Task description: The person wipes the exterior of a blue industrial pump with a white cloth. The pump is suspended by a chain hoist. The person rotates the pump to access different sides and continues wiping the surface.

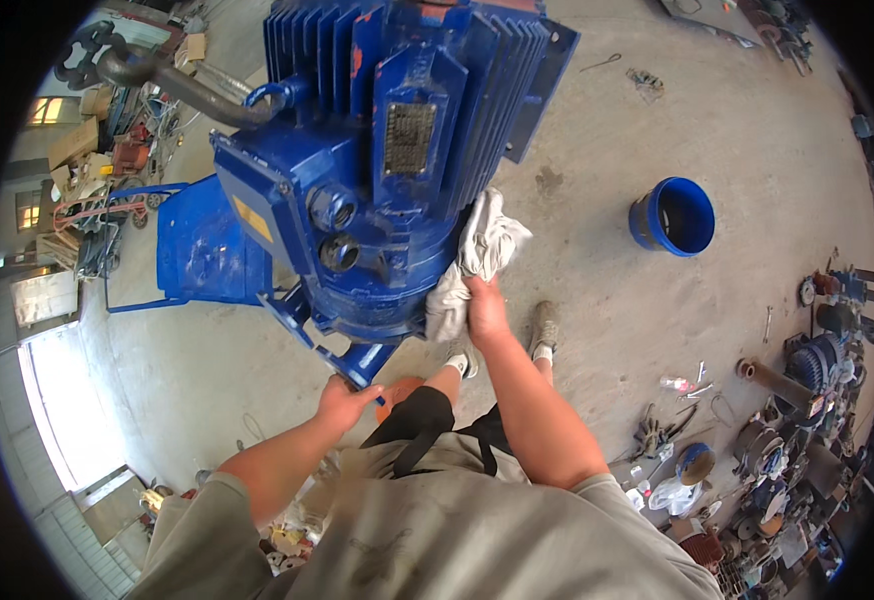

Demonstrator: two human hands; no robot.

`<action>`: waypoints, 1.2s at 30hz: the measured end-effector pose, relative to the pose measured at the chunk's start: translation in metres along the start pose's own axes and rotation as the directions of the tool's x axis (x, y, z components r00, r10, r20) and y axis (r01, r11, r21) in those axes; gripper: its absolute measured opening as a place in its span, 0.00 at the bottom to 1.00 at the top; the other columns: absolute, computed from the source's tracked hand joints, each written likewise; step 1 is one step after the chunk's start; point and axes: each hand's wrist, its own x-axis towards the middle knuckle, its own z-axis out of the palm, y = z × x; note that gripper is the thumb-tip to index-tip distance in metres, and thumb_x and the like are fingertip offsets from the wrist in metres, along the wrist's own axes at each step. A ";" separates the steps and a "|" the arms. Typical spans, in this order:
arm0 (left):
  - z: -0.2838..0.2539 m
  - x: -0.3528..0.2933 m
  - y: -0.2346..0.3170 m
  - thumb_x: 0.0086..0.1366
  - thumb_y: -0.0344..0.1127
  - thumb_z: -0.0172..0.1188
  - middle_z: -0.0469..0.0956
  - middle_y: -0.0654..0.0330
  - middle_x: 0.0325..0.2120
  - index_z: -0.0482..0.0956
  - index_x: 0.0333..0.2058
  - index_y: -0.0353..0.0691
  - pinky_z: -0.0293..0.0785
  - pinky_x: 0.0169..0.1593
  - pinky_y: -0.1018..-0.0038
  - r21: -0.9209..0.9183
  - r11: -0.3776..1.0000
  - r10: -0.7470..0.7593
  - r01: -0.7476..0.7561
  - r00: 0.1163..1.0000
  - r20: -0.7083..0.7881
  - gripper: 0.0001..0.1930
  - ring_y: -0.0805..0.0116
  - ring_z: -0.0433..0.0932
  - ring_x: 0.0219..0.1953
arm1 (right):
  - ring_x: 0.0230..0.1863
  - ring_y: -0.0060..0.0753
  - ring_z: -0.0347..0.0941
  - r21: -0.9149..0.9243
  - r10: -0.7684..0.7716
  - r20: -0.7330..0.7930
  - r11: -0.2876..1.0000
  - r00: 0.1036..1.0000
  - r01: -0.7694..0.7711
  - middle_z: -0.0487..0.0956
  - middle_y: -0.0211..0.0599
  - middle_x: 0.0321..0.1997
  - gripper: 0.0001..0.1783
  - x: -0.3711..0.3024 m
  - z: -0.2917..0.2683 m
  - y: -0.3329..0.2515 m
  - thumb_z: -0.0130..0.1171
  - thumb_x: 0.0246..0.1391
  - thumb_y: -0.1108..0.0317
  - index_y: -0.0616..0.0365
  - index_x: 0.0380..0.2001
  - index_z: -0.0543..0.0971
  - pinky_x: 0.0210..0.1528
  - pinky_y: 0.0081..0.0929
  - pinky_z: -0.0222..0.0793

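Observation:
A large blue electric motor point(357, 175) with cooling fins hangs in front of me from a thick metal hook point(192, 95) through its lifting eye. My right hand point(487, 312) is closed on a crumpled off-white rag point(492, 240) and presses it to the motor's lower right side. At the bottom of the motor, my left hand point(345, 404) grips a blue mounting foot point(362, 362), thumb along its edge. On the motor's face are a metal data plate point(410, 138) and two round cable openings. The fingertips of both hands are partly hidden.
A blue cart point(212, 240) stands on the left, behind the motor. To the right, a blue bucket point(685, 218) is on the concrete floor. Tools, a bottle point(675, 384) and motor parts point(812, 375) lie at the lower right. My shoes are beneath the motor.

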 end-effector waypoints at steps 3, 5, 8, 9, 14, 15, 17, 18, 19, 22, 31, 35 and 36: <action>0.000 -0.002 0.009 0.63 0.40 0.76 0.82 0.55 0.45 0.74 0.51 0.30 0.76 0.51 0.68 0.000 0.999 -0.037 0.037 0.998 0.053 0.26 0.68 0.79 0.46 | 0.61 0.54 0.75 -0.550 0.001 -0.117 0.833 0.993 -0.066 0.79 0.54 0.58 0.30 -0.027 0.000 0.031 0.57 0.60 0.57 0.65 0.61 0.74 0.66 0.37 0.66; 0.002 -0.001 0.006 0.63 0.39 0.76 0.82 0.55 0.45 0.73 0.52 0.29 0.77 0.51 0.68 0.008 0.999 0.048 -0.048 0.998 0.037 0.27 0.68 0.79 0.47 | 0.64 0.61 0.75 -0.831 0.032 0.031 0.556 0.999 0.008 0.80 0.62 0.60 0.28 -0.033 -0.038 0.026 0.54 0.61 0.58 0.64 0.59 0.78 0.65 0.40 0.68; 0.006 0.000 -0.007 0.63 0.38 0.76 0.82 0.55 0.46 0.73 0.53 0.28 0.77 0.51 0.68 -0.048 0.992 0.112 -0.113 0.994 -0.017 0.28 0.68 0.80 0.47 | 0.63 0.62 0.76 -0.527 -0.066 -0.160 0.850 0.985 -0.028 0.81 0.61 0.60 0.30 -0.008 -0.090 0.009 0.54 0.60 0.60 0.65 0.63 0.75 0.64 0.42 0.68; 0.007 0.002 -0.011 0.63 0.37 0.76 0.82 0.54 0.46 0.72 0.53 0.28 0.77 0.52 0.68 -0.098 0.989 0.108 -0.111 0.994 -0.037 0.28 0.68 0.80 0.48 | 0.64 0.57 0.75 -0.517 -0.153 -0.144 0.854 0.978 0.058 0.80 0.58 0.61 0.32 0.002 -0.106 -0.001 0.55 0.60 0.60 0.63 0.66 0.73 0.65 0.41 0.67; 0.005 0.007 -0.016 0.60 0.38 0.78 0.82 0.50 0.48 0.70 0.55 0.24 0.79 0.53 0.67 0.015 0.999 0.043 -0.042 0.997 -0.071 0.33 0.65 0.82 0.48 | 0.71 0.51 0.67 -0.629 -0.362 -0.286 0.770 0.887 0.111 0.68 0.53 0.75 0.45 0.061 -0.129 -0.070 0.59 0.61 0.62 0.56 0.78 0.55 0.71 0.41 0.63; 0.006 0.007 -0.016 0.61 0.36 0.77 0.82 0.51 0.48 0.71 0.55 0.26 0.78 0.53 0.67 0.006 0.999 0.035 -0.035 0.997 -0.062 0.31 0.66 0.81 0.49 | 0.76 0.52 0.61 -0.357 -0.331 -0.347 0.912 0.878 0.203 0.61 0.56 0.79 0.46 0.060 -0.135 -0.085 0.60 0.62 0.64 0.64 0.78 0.53 0.75 0.39 0.57; 0.007 0.007 -0.016 0.64 0.34 0.75 0.82 0.54 0.48 0.72 0.53 0.28 0.77 0.55 0.66 -0.068 0.994 0.079 -0.083 0.996 -0.050 0.26 0.68 0.80 0.50 | 0.74 0.53 0.62 -0.306 -0.575 -0.451 0.818 0.682 0.487 0.63 0.59 0.75 0.47 0.052 -0.138 -0.099 0.58 0.59 0.66 0.66 0.78 0.52 0.77 0.39 0.53; 0.007 0.007 -0.015 0.63 0.35 0.75 0.82 0.52 0.48 0.72 0.54 0.27 0.77 0.54 0.66 -0.074 0.992 0.102 -0.105 0.994 -0.043 0.27 0.67 0.81 0.49 | 0.74 0.53 0.62 -0.440 -0.606 -0.449 0.789 0.656 0.428 0.63 0.61 0.75 0.48 0.047 -0.134 -0.097 0.59 0.58 0.65 0.68 0.77 0.52 0.77 0.38 0.53; 0.008 0.008 -0.014 0.63 0.36 0.76 0.82 0.51 0.48 0.71 0.54 0.26 0.78 0.53 0.66 -0.105 0.986 0.128 -0.130 0.991 -0.029 0.29 0.66 0.81 0.49 | 0.75 0.54 0.61 -0.566 -0.648 -0.446 0.738 0.617 0.367 0.63 0.62 0.75 0.49 0.041 -0.130 -0.093 0.59 0.57 0.64 0.70 0.77 0.51 0.77 0.38 0.53; 0.007 0.007 -0.012 0.63 0.35 0.75 0.82 0.50 0.47 0.72 0.54 0.26 0.79 0.53 0.66 -0.108 0.985 0.139 -0.137 0.990 0.004 0.28 0.65 0.82 0.48 | 0.76 0.61 0.60 -0.659 -0.399 -0.048 0.701 0.916 0.271 0.63 0.68 0.75 0.50 0.039 -0.100 -0.061 0.62 0.55 0.59 0.67 0.76 0.55 0.76 0.39 0.54; 0.007 0.009 -0.031 0.65 0.30 0.72 0.80 0.55 0.50 0.69 0.56 0.27 0.76 0.57 0.67 -0.140 0.977 0.152 -0.160 0.986 -0.066 0.27 0.69 0.79 0.51 | 0.71 0.62 0.69 -0.921 -0.053 0.167 0.348 0.984 0.175 0.73 0.67 0.68 0.53 0.115 -0.037 -0.023 0.66 0.53 0.58 0.66 0.77 0.54 0.71 0.43 0.67; 0.010 0.014 -0.044 0.65 0.30 0.72 0.80 0.54 0.50 0.67 0.57 0.25 0.76 0.57 0.67 -0.134 0.976 0.162 -0.174 0.982 -0.094 0.28 0.68 0.79 0.52 | 0.66 0.60 0.75 -0.985 0.071 0.167 -0.024 0.983 0.169 0.77 0.63 0.66 0.53 0.108 -0.019 -0.036 0.61 0.57 0.55 0.68 0.78 0.49 0.67 0.43 0.72; 0.010 0.014 -0.045 0.65 0.30 0.72 0.80 0.54 0.50 0.67 0.57 0.25 0.76 0.57 0.67 -0.153 0.971 0.164 -0.182 0.979 -0.123 0.28 0.68 0.79 0.52 | 0.63 0.56 0.77 -0.975 0.101 0.153 -0.148 0.983 0.166 0.79 0.56 0.65 0.51 0.106 -0.011 -0.041 0.56 0.60 0.55 0.66 0.79 0.47 0.64 0.43 0.75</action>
